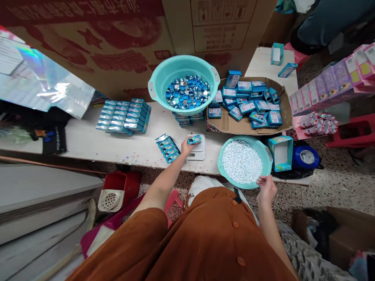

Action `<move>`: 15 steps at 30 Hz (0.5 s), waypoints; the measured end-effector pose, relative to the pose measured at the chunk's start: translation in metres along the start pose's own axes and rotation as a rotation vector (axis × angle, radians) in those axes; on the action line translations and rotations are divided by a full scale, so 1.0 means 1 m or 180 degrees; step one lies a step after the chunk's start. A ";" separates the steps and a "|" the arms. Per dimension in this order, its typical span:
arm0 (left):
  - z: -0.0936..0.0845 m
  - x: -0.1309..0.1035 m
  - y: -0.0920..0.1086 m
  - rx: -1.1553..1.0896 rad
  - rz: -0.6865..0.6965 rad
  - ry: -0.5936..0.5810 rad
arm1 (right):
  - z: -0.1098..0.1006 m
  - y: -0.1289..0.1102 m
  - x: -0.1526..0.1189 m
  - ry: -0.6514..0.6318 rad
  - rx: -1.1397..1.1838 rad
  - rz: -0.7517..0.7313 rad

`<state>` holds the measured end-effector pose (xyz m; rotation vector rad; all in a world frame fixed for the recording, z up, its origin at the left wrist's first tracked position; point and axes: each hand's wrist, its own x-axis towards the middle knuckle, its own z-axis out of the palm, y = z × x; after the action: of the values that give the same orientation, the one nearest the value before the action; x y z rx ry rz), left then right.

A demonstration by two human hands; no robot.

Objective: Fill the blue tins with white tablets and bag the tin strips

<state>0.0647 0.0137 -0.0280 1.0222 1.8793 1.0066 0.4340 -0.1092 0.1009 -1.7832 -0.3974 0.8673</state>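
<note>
My left hand [186, 147] grips the end of a small blue box [194, 139] over a white scale [197, 153]. Just left of it, several blue boxes with round dark openings [168, 148] lie in a row. My right hand [266, 188] is at the lower right rim of a teal basin [267, 159] of small white pellets [241, 161]. Its fingers are pressed together, and whatever they hold, if anything, is too small to name.
Behind the scale, a teal basin [154, 74] holds blue and silver caps [188, 92]. A cardboard tray [225, 121] of blue boxes sits to its right. Stacked blue boxes [123, 116] stand left, before a large carton [117, 47]. Blue tape [306, 157] lies at the right.
</note>
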 end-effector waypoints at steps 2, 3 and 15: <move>0.002 0.006 -0.006 -0.0012 -0.0041 -0.0066 | 0.000 0.004 -0.012 0.0097 -0.0011 0.0017; 0.002 0.008 -0.008 -0.0016 -0.0061 -0.0090 | 0.000 0.006 -0.017 0.0147 -0.0010 0.0021; -0.056 -0.024 0.024 -0.0196 0.0392 0.0003 | 0.054 0.039 -0.065 -0.0851 -0.0881 -0.0280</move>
<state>0.0327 -0.0141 0.0218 1.1121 1.7926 1.1292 0.3456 -0.1290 0.0798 -1.8876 -0.7963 1.0305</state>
